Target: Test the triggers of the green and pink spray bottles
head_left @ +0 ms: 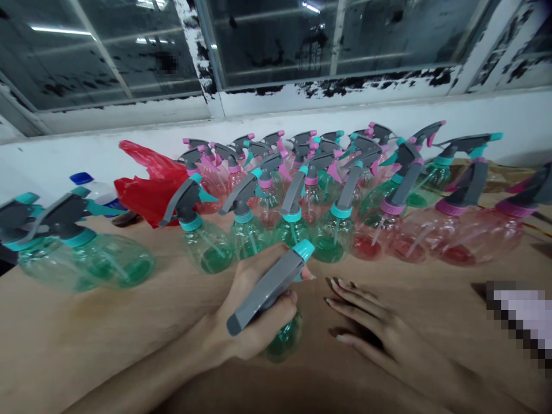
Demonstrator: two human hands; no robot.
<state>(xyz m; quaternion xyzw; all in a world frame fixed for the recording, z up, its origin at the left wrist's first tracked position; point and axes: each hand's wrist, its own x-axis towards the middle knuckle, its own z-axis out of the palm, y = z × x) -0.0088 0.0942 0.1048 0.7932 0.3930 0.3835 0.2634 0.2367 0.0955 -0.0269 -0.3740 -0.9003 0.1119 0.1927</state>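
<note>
Green spray bottle [269,293] | left fingers [276,315] gripping it | right fingers [353,310] outstretched | label [114,203] on blue-capped bottle [95,192] unreadable

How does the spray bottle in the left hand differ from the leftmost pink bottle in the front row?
The held bottle has a green body and turquoise nozzle; the pink bottle has a pinkish body. The left hand clasps the held bottle, while no hand touches the pink bottle. Both have grey spray heads.

No lettering or numbers seem readable in this blur.
</note>
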